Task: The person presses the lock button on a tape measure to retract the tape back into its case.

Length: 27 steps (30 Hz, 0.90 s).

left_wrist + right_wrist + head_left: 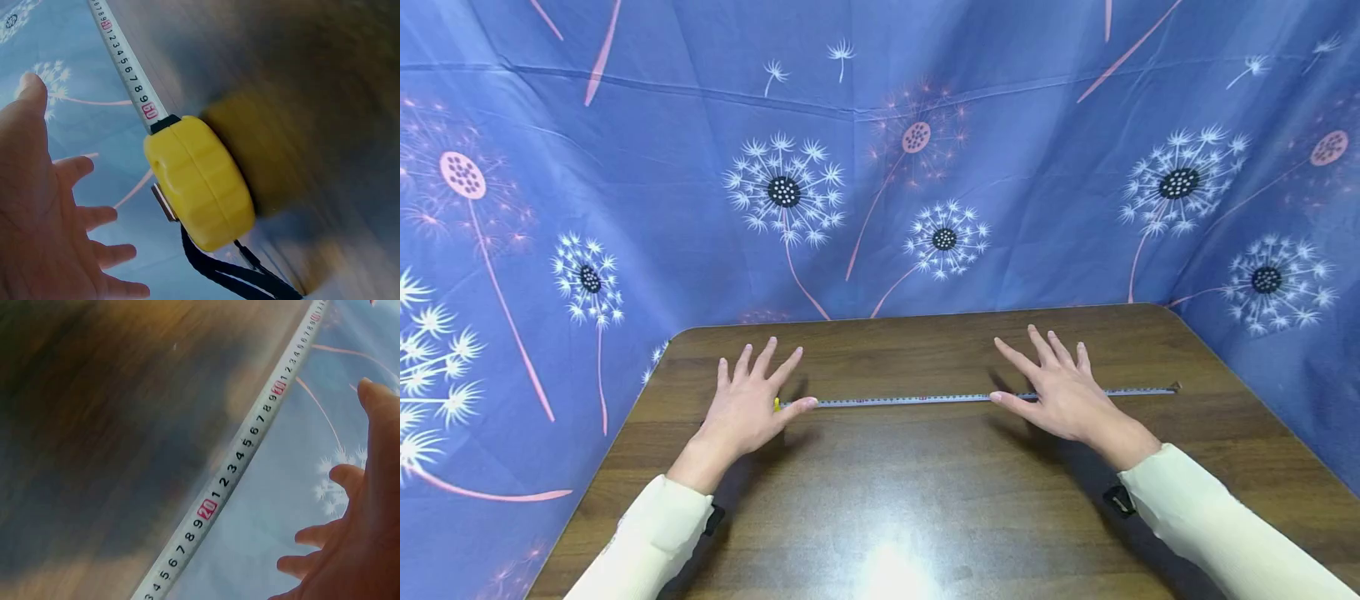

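Note:
A yellow tape measure [200,181] with a black wrist strap [219,269] stands on the table, its case mostly hidden behind my left hand in the head view. From it the metal blade [902,400] runs out straight to the right, ending in a hook [1177,387]. My left hand [747,408] is held over the case with fingers spread, holding nothing. Spread in the same way, my right hand [1063,396] hovers over the blade, its thumb overlapping it in the head view. In the left wrist view the blade reads about 60 at the case.
The brown wooden table [895,467] has rounded far corners. Behind it and at both sides hangs a blue cloth [1037,233] printed with dandelions. A bright glare spot lies on the near part of the table. Dark wrist devices [1120,500] sit under the pale sleeves.

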{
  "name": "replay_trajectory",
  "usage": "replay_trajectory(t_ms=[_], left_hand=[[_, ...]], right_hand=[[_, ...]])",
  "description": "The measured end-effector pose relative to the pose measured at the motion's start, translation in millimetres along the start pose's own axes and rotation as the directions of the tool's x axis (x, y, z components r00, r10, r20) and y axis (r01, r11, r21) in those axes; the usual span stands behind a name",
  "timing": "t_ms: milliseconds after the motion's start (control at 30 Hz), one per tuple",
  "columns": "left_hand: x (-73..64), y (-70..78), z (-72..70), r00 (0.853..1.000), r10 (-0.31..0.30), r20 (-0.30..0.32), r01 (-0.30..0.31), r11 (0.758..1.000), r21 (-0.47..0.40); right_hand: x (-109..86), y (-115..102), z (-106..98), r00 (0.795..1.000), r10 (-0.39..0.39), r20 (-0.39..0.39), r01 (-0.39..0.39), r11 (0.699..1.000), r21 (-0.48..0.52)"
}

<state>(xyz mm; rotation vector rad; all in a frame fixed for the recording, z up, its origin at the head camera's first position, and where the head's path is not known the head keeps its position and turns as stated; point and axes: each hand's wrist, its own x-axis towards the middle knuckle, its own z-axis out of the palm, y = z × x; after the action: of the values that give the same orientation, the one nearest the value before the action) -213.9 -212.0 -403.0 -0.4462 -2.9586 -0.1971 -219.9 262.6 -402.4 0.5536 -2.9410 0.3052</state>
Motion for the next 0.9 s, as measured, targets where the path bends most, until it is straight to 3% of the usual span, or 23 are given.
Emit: replay_trajectory(t_ms=[467, 900], left_hand=[[-14.3, -12.2, -6.1, 0.998, 0.015, -0.065, -0.017, 0.999, -0.033], [-23.9, -23.6, -7.2, 0.999, 0.002, -0.033, -0.005, 0.996, -0.088]], right_hand=[[-20.1, 30, -23, 0.997, 0.03, -0.066, -0.021, 0.992, 0.126], [-33.5, 55, -37, 0.993, 0.063, -0.105, -0.047, 0.987, 0.152]])
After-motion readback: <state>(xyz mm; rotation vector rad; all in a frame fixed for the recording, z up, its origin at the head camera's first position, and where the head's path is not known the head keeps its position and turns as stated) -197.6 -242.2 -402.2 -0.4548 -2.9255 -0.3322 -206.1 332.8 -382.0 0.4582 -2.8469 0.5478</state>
